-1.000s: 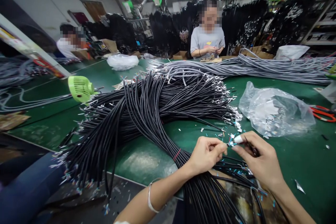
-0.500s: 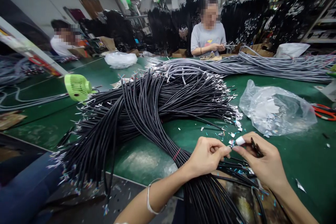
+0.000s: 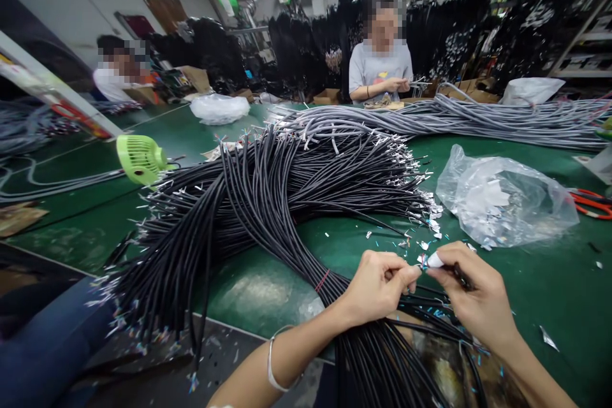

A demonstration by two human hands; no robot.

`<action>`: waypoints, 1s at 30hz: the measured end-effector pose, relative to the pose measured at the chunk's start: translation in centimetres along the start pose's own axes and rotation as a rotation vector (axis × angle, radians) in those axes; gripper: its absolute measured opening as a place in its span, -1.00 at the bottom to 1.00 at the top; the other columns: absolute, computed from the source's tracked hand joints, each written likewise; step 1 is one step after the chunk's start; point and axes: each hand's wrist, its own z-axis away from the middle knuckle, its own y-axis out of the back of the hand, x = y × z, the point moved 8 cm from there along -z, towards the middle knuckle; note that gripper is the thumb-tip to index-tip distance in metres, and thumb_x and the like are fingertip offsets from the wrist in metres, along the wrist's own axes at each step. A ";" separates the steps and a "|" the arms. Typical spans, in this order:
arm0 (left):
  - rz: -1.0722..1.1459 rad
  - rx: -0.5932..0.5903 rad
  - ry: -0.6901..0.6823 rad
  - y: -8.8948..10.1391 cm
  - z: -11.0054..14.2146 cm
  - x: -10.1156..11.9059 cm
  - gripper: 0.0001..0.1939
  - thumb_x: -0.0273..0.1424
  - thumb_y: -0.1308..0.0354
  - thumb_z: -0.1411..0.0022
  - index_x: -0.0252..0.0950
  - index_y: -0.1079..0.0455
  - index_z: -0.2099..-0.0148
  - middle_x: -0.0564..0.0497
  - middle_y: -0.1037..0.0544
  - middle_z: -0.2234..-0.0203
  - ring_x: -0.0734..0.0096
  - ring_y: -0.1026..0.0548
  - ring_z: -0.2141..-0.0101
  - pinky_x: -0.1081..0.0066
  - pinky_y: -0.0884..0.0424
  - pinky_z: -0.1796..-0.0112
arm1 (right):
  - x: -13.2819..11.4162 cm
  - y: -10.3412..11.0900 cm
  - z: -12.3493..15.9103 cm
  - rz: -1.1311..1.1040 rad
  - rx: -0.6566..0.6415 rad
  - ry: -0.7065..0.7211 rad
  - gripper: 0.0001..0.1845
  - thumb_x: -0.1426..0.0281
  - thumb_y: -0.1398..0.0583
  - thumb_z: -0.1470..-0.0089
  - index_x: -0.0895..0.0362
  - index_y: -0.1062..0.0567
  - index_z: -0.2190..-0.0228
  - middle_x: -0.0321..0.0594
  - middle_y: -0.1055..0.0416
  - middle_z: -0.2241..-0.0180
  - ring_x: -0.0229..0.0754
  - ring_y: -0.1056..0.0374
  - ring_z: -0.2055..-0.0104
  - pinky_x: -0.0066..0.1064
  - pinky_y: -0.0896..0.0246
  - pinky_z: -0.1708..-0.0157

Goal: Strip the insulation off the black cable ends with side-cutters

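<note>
My left hand (image 3: pixel 380 287) is closed, pinching the end of a black cable between thumb and forefinger. Thin coloured wires (image 3: pixel 423 261) stick out of that end. From the other side, my right hand (image 3: pixel 480 296) grips at the wires with thumb and forefinger; a white cover wraps one fingertip. Tucked in its palm is a dark hand tool (image 3: pixel 463 276), mostly hidden by the fingers. Under my left forearm runs a bundle of black cables (image 3: pixel 287 229), tied with a red band (image 3: pixel 322 280). More cables from this bundle lie below both hands.
A big pile of black cables (image 3: pixel 344 172) with stripped ends covers the middle of the green table (image 3: pixel 564 293). To the right are a clear plastic bag (image 3: pixel 521 197) of scraps and orange-handled scissors (image 3: pixel 591 203). Grey cables (image 3: pixel 454 118), a green fan (image 3: pixel 139 158) and two co-workers lie beyond.
My right hand has turned slightly and its fingertips have shifted a little, so the dark tool shows less. My left hand stays nearly still on the cable.
</note>
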 end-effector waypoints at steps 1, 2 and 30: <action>-0.003 0.008 0.002 0.1 -0.1 -0.1 -0.61 -0.32 -0.02 -0.24 -0.41 -0.39 0.58 0.06 -0.33 0.68 0.59 -0.25 0.63 0.55 -0.12 0.57 | -0.4 -0.1 0.1 0.008 -0.018 0.032 -0.82 0.62 -0.13 -0.07 0.10 -0.33 0.35 -0.26 -0.28 0.38 -0.27 -0.22 0.35 -0.44 -0.12 0.37; -0.002 0.014 0.007 0.1 -0.2 -0.2 -0.60 -0.32 -0.02 -0.23 -0.40 -0.37 0.59 0.07 -0.32 0.69 0.60 -0.23 0.63 0.55 -0.11 0.57 | -0.6 -0.3 0.2 0.008 -0.040 0.054 -0.80 0.64 -0.11 -0.06 0.10 -0.32 0.34 -0.26 -0.27 0.37 -0.27 -0.21 0.34 -0.44 -0.12 0.36; 0.368 0.012 0.158 -0.2 -1.0 -1.4 -0.61 -0.15 -0.23 -0.03 -0.46 -0.44 0.46 0.11 -0.31 0.75 0.66 -0.22 0.73 0.59 -0.16 0.69 | 1.2 0.2 -0.3 -0.037 0.035 -0.235 -0.78 0.31 -0.15 -0.09 0.14 -0.44 0.52 -0.32 -0.27 0.59 -0.32 -0.10 0.57 -0.46 -0.02 0.59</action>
